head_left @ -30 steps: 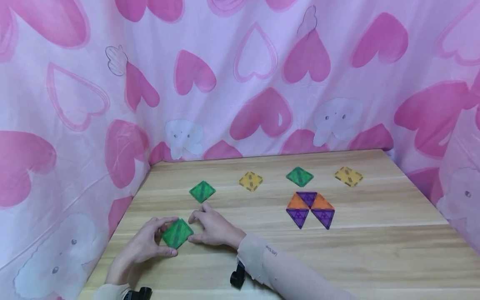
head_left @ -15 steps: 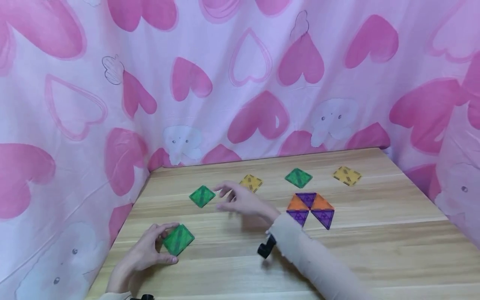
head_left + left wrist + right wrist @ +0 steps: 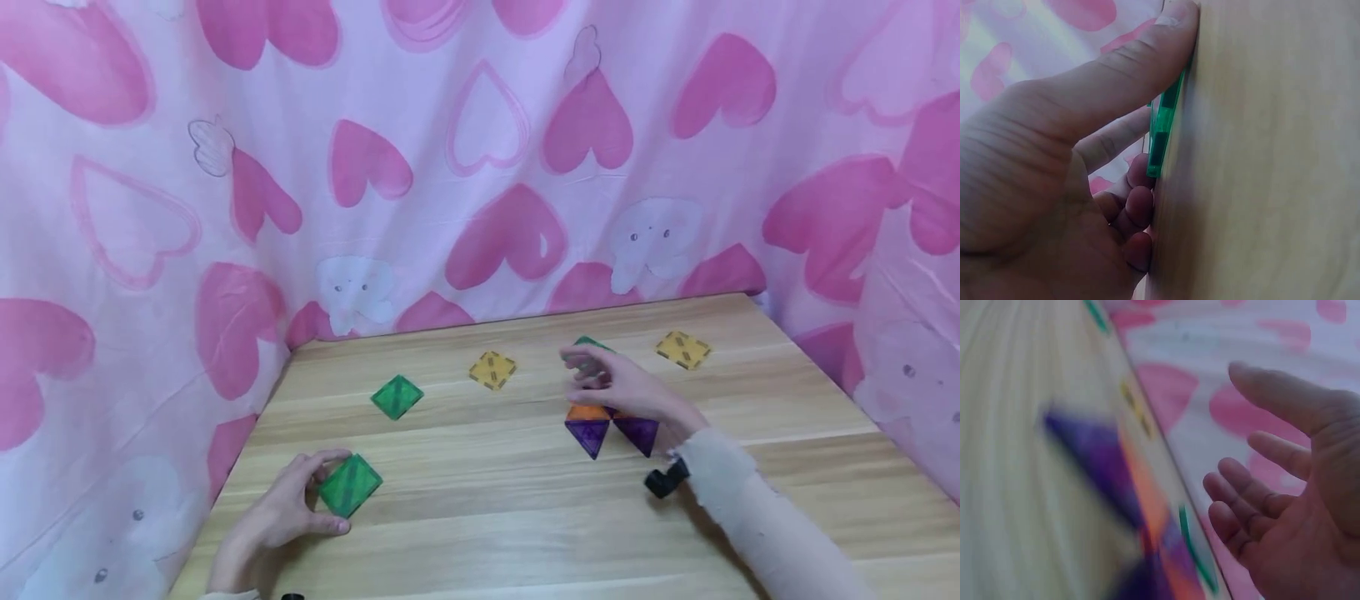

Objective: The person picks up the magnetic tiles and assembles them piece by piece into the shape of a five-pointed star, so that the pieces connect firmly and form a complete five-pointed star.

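Observation:
My left hand (image 3: 288, 504) holds a green diamond-shaped magnetic tile (image 3: 351, 486) by its edges, index finger at the top corner and thumb near the bottom one. In the left wrist view that tile (image 3: 1163, 125) shows edge-on against the wooden surface, partly behind the thumb. My right hand (image 3: 622, 383) is over a group of purple tiles (image 3: 588, 437) and orange tiles (image 3: 587, 412), covering part of it. Its fingers are loosely bent with nothing between them. Behind this hand, a second green tile (image 3: 592, 342) is mostly hidden.
Another green tile (image 3: 397, 397) lies beyond the held one. Two yellow tiles lie farther back, one yellow tile (image 3: 492, 370) near the middle and another yellow tile (image 3: 683, 350) at the right. A pink heart-print cloth (image 3: 502, 233) hangs behind the wooden table (image 3: 480, 533).
My right hand has left the held green tile and moved right and away, over the purple and orange group. The left hand has stayed at its tile.

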The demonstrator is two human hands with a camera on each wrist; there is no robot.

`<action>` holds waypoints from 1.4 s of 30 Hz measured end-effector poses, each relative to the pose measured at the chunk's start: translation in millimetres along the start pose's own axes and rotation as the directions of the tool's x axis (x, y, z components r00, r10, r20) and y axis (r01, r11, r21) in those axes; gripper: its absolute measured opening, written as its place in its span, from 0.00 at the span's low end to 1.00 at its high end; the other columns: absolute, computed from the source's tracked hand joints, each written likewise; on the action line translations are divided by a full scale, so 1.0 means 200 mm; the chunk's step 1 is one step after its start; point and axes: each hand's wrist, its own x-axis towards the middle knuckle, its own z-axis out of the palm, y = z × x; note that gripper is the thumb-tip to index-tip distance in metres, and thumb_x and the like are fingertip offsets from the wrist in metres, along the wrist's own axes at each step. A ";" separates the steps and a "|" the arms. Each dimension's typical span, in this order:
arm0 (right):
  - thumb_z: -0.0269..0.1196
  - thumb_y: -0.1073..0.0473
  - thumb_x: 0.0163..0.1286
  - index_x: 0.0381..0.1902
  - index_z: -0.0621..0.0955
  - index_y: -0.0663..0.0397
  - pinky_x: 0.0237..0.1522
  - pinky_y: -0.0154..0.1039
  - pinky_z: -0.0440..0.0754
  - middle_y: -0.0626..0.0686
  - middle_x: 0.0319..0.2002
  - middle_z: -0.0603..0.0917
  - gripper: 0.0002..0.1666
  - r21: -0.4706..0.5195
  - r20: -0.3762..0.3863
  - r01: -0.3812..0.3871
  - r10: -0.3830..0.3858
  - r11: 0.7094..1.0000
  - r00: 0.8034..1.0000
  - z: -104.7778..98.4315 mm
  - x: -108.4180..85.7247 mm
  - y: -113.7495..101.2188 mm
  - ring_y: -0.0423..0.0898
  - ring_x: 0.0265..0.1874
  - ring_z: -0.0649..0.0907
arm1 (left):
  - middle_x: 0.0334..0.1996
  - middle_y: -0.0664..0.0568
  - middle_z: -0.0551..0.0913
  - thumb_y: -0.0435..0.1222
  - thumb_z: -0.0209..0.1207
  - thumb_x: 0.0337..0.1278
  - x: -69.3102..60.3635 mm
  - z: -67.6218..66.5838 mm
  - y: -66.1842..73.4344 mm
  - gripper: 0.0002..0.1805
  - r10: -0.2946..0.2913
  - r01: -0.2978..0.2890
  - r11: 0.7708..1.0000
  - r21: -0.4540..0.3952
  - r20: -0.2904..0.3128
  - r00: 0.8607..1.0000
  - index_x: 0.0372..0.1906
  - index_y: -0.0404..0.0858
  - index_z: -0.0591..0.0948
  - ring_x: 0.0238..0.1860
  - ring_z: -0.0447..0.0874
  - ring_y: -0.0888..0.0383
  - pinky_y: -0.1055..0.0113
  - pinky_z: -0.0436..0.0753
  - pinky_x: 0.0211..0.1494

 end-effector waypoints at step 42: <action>0.83 0.41 0.65 0.85 0.72 0.41 0.80 0.76 0.59 0.55 0.76 0.69 0.55 -0.215 0.075 -0.077 0.095 0.974 0.993 0.07 -0.08 0.15 0.65 0.78 0.69 | 0.84 0.35 0.65 0.51 0.91 0.42 0.84 0.59 1.00 0.71 0.150 -0.192 0.967 0.166 0.233 0.961 0.89 0.40 0.62 0.84 0.65 0.38 0.45 0.72 0.83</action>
